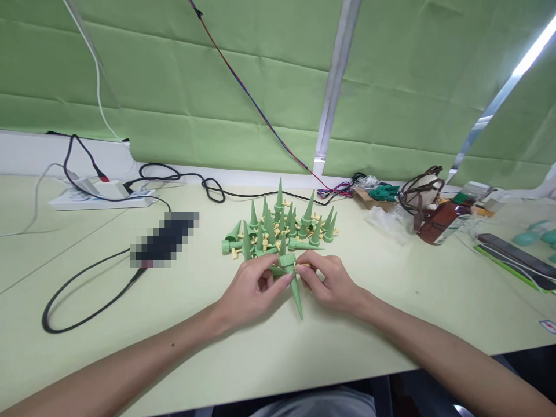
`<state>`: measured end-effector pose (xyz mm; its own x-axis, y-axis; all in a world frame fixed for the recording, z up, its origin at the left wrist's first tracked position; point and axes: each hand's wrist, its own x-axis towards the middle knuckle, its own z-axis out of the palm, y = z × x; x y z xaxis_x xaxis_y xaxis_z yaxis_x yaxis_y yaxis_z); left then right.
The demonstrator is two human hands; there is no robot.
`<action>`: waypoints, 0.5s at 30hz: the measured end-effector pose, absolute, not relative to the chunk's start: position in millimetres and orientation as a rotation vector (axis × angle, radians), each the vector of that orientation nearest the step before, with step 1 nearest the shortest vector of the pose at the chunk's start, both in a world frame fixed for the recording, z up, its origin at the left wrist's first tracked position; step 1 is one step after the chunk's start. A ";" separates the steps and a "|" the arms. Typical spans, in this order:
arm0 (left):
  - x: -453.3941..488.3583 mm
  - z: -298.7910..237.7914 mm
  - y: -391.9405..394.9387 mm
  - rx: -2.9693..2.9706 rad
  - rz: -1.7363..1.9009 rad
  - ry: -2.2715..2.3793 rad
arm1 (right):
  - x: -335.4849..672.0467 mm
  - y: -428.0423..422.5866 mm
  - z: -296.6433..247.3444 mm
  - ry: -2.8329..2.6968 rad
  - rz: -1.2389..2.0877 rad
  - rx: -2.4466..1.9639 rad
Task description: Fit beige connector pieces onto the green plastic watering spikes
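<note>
My left hand [248,288] is closed around a green plastic watering spike [296,294], its wide collar up and its thin tip slanting down toward me. Against the side of that spike, my right hand [326,279] pinches a small yellow valve [306,265]. Its fingers hide most of the valve, so how far it sits in the spike cannot be made out. Just beyond both hands lies a cluster of similar green spikes [271,230], several standing point up and others on their sides. Small yellow valves [235,253] are fitted to or scattered among them.
A power strip [102,200] with black and white cables stands at the back left, near a blurred-out dark device [167,237]. To the right are a brown bottle [445,220], clear plastic wrap [391,223] and a dark phone-like slab [516,255]. A green curtain [195,87] hangs behind.
</note>
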<state>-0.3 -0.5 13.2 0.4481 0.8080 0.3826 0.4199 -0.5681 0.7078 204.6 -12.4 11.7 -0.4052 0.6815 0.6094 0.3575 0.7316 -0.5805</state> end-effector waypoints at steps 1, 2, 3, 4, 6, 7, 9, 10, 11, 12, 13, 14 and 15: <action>-0.4 13.0 -0.5 2.181 0.979 1.023 | 204.5 -12.5 12.0 -2.031 0.456 -0.790; -0.5 12.7 -0.4 2.184 0.980 1.021 | 204.5 -12.6 12.2 -2.034 0.458 -0.793; -0.5 12.3 -0.4 2.187 0.980 1.020 | 204.4 -12.7 12.4 -2.036 0.458 -0.796; -0.5 12.0 -0.3 2.191 0.981 1.019 | 204.5 -12.7 12.5 -2.039 0.459 -0.799; -0.2 11.7 -0.2 2.195 0.979 1.021 | 204.6 -12.5 12.5 -2.043 0.459 -0.802; -0.1 11.6 -0.2 2.194 0.975 1.023 | 204.7 -12.4 12.4 -2.044 0.459 -0.801; 0.2 11.5 -0.1 2.184 0.963 1.025 | 204.8 -12.1 12.0 -2.046 0.462 -0.792; 0.3 11.5 -0.1 2.177 0.959 1.026 | 204.9 -12.1 11.8 -2.047 0.462 -0.786; 0.4 11.6 -0.1 2.171 0.958 1.027 | 204.9 -12.0 11.6 -2.046 0.460 -0.782; 0.4 11.7 0.0 2.168 0.959 1.029 | 204.9 -12.1 11.4 -2.045 0.457 -0.780; 0.4 11.8 0.0 2.169 0.960 1.031 | 204.8 -12.2 11.3 -2.045 0.453 -0.780; 0.3 12.1 0.0 2.173 0.962 1.035 | 204.8 -12.3 11.3 -2.046 0.450 -0.781; 0.3 12.4 0.0 2.178 0.964 1.038 | 204.8 -12.5 11.4 -2.047 0.446 -0.785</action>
<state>0.3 0.0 12.4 0.4483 0.8135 0.3704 0.4296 -0.5595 0.7088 204.8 -12.5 11.4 -0.4191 0.6761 0.6059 0.3626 0.7365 -0.5711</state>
